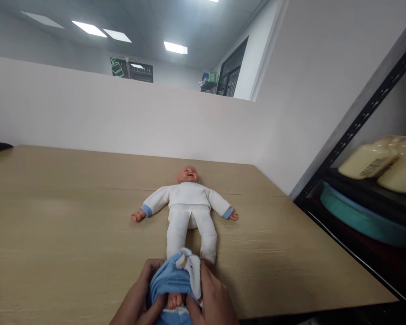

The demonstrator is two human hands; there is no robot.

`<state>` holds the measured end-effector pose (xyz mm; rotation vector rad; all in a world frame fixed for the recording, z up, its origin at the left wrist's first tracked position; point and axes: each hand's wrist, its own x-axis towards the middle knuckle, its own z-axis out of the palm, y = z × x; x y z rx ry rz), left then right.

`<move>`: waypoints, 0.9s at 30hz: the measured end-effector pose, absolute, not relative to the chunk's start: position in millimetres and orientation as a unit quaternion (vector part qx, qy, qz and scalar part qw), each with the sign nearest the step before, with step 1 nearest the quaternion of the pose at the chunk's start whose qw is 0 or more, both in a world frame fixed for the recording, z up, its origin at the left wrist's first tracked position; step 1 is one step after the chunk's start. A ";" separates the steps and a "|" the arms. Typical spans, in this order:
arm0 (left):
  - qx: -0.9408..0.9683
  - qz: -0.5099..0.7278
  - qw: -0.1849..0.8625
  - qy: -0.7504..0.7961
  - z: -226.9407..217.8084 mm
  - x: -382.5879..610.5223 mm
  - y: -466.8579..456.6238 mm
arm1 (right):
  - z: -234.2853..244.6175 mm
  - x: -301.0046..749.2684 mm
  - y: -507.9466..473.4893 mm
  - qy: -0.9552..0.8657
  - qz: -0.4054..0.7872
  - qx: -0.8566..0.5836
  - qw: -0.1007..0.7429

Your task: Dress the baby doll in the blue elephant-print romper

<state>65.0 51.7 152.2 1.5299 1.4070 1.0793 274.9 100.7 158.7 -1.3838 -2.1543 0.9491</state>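
Doll (188, 205) mid-table (71, 216), edges distant

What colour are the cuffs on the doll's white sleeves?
Light blue cuffs, clearest in the head view, on the baby doll.

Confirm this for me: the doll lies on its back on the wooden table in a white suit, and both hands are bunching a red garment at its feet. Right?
Not quite. The garment is blue with white trim, not red, as the head view shows. The rest holds: the doll lies on its back on the wooden table in a white suit, and the left hand and right hand bunch the garment at its feet.
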 end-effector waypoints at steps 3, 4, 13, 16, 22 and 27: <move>0.600 0.441 0.400 0.535 156.1 59.4 61.2 | 160.8 271.2 105.5 -0.763 0.331 -0.475 0.288; 0.605 0.444 0.396 0.529 156.8 57.4 64.3 | 162.5 269.8 107.4 -0.762 0.332 -0.461 0.311; 0.656 0.442 0.402 0.462 178.4 39.2 93.5 | 179.0 264.0 131.6 -0.738 0.403 -0.420 0.342; 0.680 0.442 0.401 0.426 188.6 31.9 105.4 | 182.6 263.5 141.1 -0.731 0.395 -0.451 0.326; 0.686 0.449 0.428 0.379 183.1 16.7 124.4 | 182.8 264.0 155.2 -0.742 0.443 -0.395 0.311; 0.670 0.453 0.468 0.355 175.3 8.0 138.9 | 190.7 268.7 173.1 -0.778 0.455 -0.315 0.298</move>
